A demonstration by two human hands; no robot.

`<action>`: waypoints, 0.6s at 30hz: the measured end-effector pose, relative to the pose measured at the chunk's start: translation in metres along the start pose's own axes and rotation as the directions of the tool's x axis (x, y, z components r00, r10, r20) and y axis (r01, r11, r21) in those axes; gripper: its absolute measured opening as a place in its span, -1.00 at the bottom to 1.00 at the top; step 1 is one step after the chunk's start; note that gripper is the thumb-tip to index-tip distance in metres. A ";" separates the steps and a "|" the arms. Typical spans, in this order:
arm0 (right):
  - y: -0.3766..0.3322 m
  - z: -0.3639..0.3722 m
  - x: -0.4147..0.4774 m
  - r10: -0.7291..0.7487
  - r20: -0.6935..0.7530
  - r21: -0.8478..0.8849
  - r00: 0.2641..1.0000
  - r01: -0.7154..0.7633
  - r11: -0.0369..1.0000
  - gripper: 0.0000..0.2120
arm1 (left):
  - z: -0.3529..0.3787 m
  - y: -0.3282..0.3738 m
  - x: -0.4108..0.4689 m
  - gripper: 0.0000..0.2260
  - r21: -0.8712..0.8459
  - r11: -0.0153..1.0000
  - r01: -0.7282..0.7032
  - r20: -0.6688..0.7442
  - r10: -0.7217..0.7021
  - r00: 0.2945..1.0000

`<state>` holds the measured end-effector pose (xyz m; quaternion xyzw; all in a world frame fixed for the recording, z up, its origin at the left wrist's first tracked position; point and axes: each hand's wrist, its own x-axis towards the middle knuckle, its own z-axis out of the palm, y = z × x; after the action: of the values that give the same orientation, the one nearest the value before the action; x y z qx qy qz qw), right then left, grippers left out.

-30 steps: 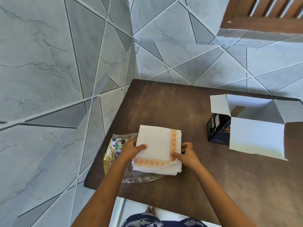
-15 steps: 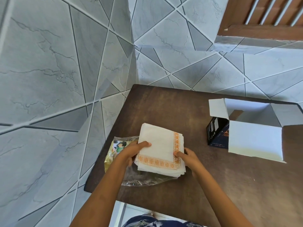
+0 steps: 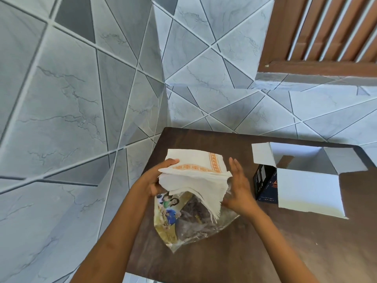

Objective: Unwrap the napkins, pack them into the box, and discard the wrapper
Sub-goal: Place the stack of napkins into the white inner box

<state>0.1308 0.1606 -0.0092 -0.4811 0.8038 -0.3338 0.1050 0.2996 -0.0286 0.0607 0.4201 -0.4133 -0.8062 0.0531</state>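
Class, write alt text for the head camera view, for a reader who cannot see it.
A person's left hand lifts a stack of white napkins with an orange patterned border off a clear plastic wrapper on a dark wooden table, while the open right hand steadies the stack's side. An open cardboard box waits to the right, below a grey tiled wall.

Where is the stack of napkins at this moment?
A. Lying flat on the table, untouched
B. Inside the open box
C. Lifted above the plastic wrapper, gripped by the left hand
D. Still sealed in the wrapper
C: the left hand grips the napkin stack raised over the empty wrapper, with the right hand open at its other edge, while the open box stands apart on the right.
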 end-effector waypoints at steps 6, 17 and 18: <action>0.000 -0.004 0.008 -0.359 0.039 -0.262 0.932 0.356 0.897 0.02 | 0.017 -0.008 -0.006 -0.76 -0.052 0.993 -0.110 -0.038 0.108 0.993; -0.010 -0.015 0.003 -0.418 -0.246 -0.144 0.874 0.393 0.908 -0.29 | 0.037 -0.009 -0.016 -0.72 -0.207 0.977 -0.049 0.038 0.058 0.998; -0.011 -0.020 0.002 -0.412 -0.255 -0.086 0.875 0.404 0.911 -0.36 | 0.039 -0.010 -0.016 -0.73 -0.205 0.977 -0.050 0.038 0.059 0.998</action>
<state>0.1282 0.1645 0.0134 -0.5919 0.6958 -0.3980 -0.0844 0.2843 0.0094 0.0761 0.3830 -0.3409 -0.8516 0.1090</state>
